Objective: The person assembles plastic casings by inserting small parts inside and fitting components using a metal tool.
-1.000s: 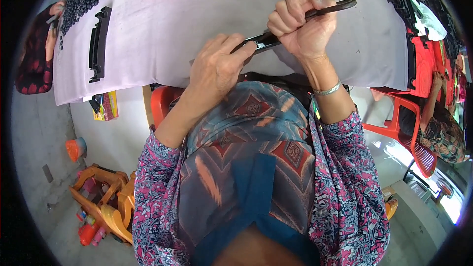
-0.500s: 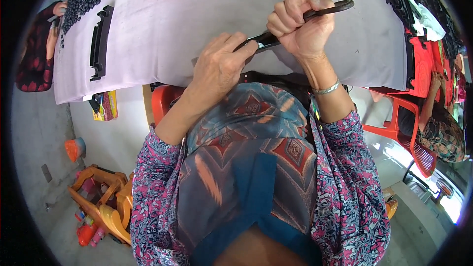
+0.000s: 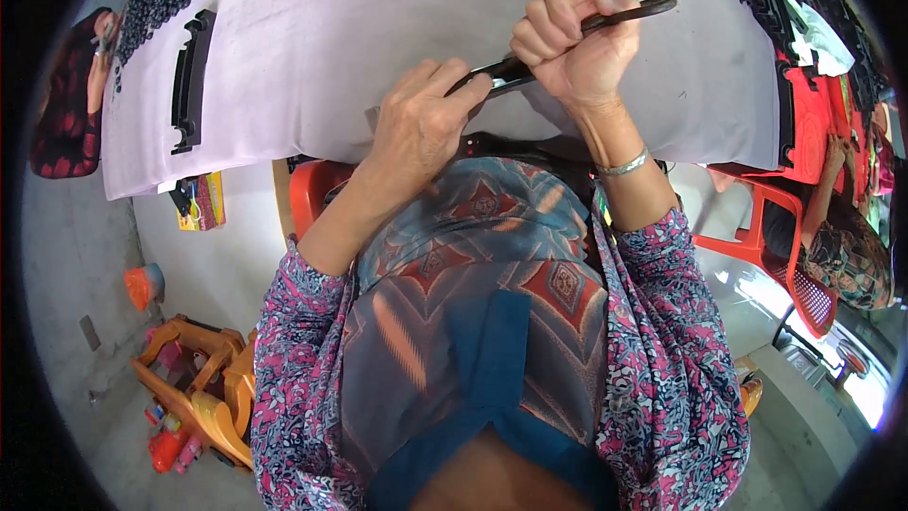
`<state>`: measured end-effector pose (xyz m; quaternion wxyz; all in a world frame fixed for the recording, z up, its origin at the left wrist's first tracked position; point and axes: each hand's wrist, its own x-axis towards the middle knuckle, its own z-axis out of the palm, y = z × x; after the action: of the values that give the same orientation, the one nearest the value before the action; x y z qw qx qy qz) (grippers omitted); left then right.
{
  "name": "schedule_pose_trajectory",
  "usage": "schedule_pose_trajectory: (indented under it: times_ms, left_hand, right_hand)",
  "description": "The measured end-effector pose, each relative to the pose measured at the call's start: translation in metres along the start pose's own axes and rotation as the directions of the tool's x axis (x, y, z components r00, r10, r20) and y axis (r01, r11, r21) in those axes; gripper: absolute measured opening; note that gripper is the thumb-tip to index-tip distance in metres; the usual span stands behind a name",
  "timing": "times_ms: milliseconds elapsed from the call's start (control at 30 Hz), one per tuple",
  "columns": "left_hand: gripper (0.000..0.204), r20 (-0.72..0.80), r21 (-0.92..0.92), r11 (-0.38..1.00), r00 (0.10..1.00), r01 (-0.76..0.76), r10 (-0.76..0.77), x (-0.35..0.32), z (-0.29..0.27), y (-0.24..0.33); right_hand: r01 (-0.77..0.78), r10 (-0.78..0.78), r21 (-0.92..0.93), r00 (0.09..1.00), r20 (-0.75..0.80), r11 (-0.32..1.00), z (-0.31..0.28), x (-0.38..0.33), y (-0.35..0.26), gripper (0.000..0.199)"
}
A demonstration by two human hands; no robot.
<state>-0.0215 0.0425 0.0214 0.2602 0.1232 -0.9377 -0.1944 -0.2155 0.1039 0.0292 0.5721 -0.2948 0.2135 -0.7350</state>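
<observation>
Both hands on a black strip [image 3: 567,43].
Right hand [image 3: 572,52] fists it; left hand [image 3: 421,123] pinches its near end over the table [image 3: 312,76].

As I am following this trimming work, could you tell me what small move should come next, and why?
Probably draw the left hand further along the long black strip. The right hand grips the strip in a fist above the white table, while the left fingers pinch its near end.

strip [image 3: 624,17] in both hands over table [image 3: 312,76] | bracket [image 3: 189,80] on table, left
</observation>
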Motion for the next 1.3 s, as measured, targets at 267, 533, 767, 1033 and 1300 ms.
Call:
schedule_pose_trajectory:
  times_ms: [267, 533, 767, 1033, 1300]
  left_hand:
    - [0.025, -0.057, 0.009, 0.999, 0.997, -0.042, 0.042, -0.005, 0.0, 0.002]
    - [0.033, 0.038, -0.016, 0.999, 0.999, -0.028, 0.028, -0.005, 0.001, 0.002]
    - [0.03, 0.027, 0.05, 0.998, 0.999, -0.044, 0.042, -0.002, 0.0, 0.0]
    - [0.03, 0.188, 0.028, 0.996, 0.979, -0.088, 0.081, 0.017, -0.02, -0.005]
    - [0.027, 0.314, 0.031, 0.96, 0.914, -0.28, 0.256, 0.037, -0.03, -0.018]
  right_hand:
    - [0.049, -0.014, 0.186, 0.983, -0.184, 0.981, 0.006, 0.0, 0.026, 0.056]
    - [0.099, -0.092, 0.07, 0.991, -0.095, 0.993, 0.002, -0.002, 0.021, 0.061]
    - [0.068, -0.051, 0.132, 0.99, -0.128, 0.989, 0.003, 0.002, -0.011, 0.064]
    - [-0.114, 0.104, -0.032, 0.968, -0.228, 0.993, 0.011, -0.003, -0.038, 0.05]
    - [-0.335, 0.31, -0.092, 0.925, -0.22, 0.938, -0.003, 0.002, -0.037, 0.047]
